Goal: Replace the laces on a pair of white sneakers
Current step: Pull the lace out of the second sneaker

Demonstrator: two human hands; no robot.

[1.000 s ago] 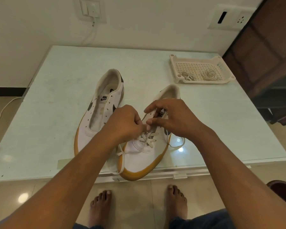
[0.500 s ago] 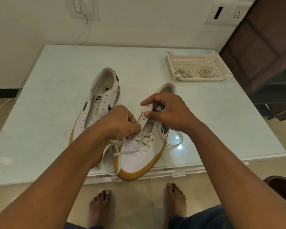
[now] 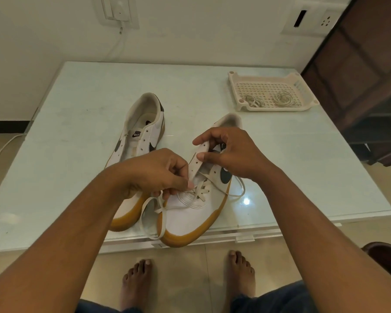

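Two white low-top sneakers with gum-yellow rubber soles lie side by side on the pale glass table top (image 3: 77, 154): the unlaced sneaker (image 3: 155, 132) further off to my left, the half-laced sneaker (image 3: 185, 218) right under my hands, toe towards me at the table's near edge. My left hand (image 3: 154, 175) pinches the flat cream lace (image 3: 201, 193) between thumb and fingertips, just where it crosses the lowest eyelets. My right hand (image 3: 235, 154) is curled on that shoe's left eyelet strip, forefinger above and thumb below, holding it up off the tongue. The hands are near each other, not touching. I judge the lace light, limp and prone to twisting, so it wants holding close to its tip, which I cannot see; slack loops beside the toe and trails on the glass past the shoe's right side. The eyelet strip looks stiffer, a fair place to steady a light shoe that would likely slide on glass. Well apart at the far right, a cream perforated plastic tray (image 3: 234, 89) holds two coiled laces (image 3: 282, 99)
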